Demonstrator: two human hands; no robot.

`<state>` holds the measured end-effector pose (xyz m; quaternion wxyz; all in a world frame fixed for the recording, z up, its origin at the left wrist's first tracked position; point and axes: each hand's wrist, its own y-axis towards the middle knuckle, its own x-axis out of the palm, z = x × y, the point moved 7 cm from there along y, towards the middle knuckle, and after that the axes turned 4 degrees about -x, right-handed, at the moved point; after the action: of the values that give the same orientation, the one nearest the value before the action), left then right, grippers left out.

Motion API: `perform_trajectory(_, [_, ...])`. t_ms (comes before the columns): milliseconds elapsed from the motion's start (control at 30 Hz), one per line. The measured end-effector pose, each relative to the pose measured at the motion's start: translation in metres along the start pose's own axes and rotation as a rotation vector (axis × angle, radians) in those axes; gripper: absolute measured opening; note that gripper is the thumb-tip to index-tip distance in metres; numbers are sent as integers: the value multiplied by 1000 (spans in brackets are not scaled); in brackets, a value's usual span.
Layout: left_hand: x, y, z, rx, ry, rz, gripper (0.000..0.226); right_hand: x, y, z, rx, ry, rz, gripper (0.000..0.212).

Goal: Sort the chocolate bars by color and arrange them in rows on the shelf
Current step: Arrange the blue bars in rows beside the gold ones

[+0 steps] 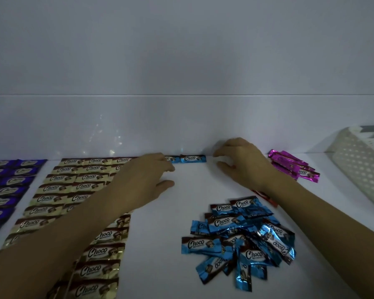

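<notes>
Two blue chocolate bars (pixel 192 158) lie end to end against the back wall of the white shelf (pixel 190 186). My left hand (pixel 147 180) hovers just left of them, partly covering the left one, fingers relaxed and holding nothing. My right hand (pixel 242 162) sits just right of the blue bars, fingers loosely curled, nothing in it. A loose pile of blue bars (pixel 242 238) lies in front. Gold bars (pixel 73 186) form rows on the left, purple bars (pixel 7 182) rows at the far left. A small heap of pink bars (pixel 294 167) lies at the right.
A white perforated plastic basket (pixel 358 169) stands at the far right. A red wrapper (pixel 266 197) peeks out from under my right forearm. The shelf's back wall (pixel 181 126) rises right behind the blue bars.
</notes>
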<state>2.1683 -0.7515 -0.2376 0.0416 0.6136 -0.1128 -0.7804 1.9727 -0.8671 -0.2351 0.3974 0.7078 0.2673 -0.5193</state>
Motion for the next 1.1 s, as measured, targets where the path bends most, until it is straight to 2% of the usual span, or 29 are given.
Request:
perform_trajectory(300, [0,-37,63,68,-153,-240,38,-17,-53,-27,-82,254,-243,27])
perform_trajectory(567, [13,-47,89,67,-210,-293,39,-17,-78,-46,-188,304,-342,38])
perform_trajectory(800, [14,-61,93,74,-179,-313,41,-12,-84,-53,-200,314,-319,38])
perform_trajectory(900, [17,-62,91,95,-194,-372,36,-15,-84,-52,-191,345,-299,36])
perform_trajectory(1100, [18,-59,92,135,-202,-351,27,-19,-81,-43,-153,416,-254,34])
